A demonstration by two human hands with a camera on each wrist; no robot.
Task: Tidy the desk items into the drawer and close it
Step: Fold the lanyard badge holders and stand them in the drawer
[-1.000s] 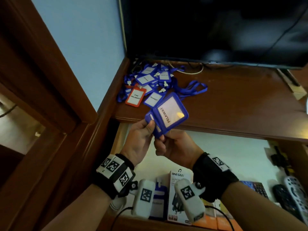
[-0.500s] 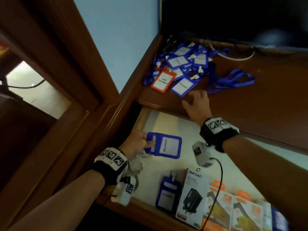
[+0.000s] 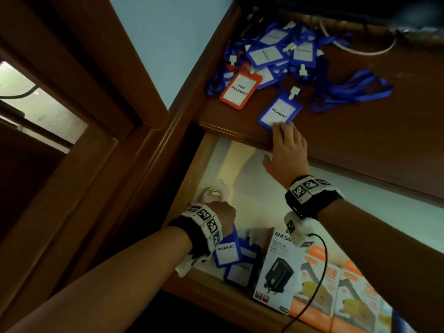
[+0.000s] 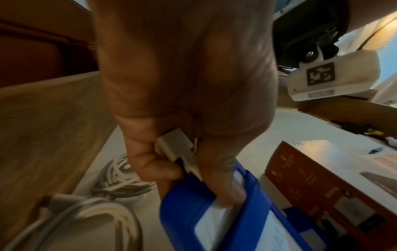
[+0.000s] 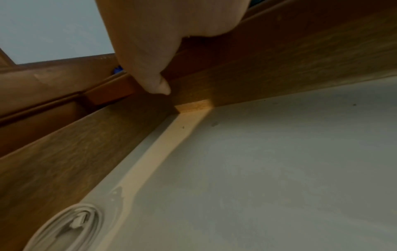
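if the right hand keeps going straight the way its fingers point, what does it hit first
The right hand already touches the near edge of the blue PELAWAT badge holder on the desk top; pushing on would slide that holder, probably towards the badge pile.

We read "PAS PELAWAT" in black on the white card of the orange badge holder (image 3: 241, 88) lying on the counter (image 3: 360, 140). Just beside it, a blue badge holder (image 3: 280, 111) carries "PELAWAT". The same word stands on the blue holder (image 3: 226, 251) in the drawer (image 3: 240, 169). The white charger box (image 3: 276, 267) beside it shows "ONESA", cut off by the wrist camera, and under it "SUPER". The smaller print on that box and on the orange boxes (image 3: 336, 296) is too blurred for us to read.
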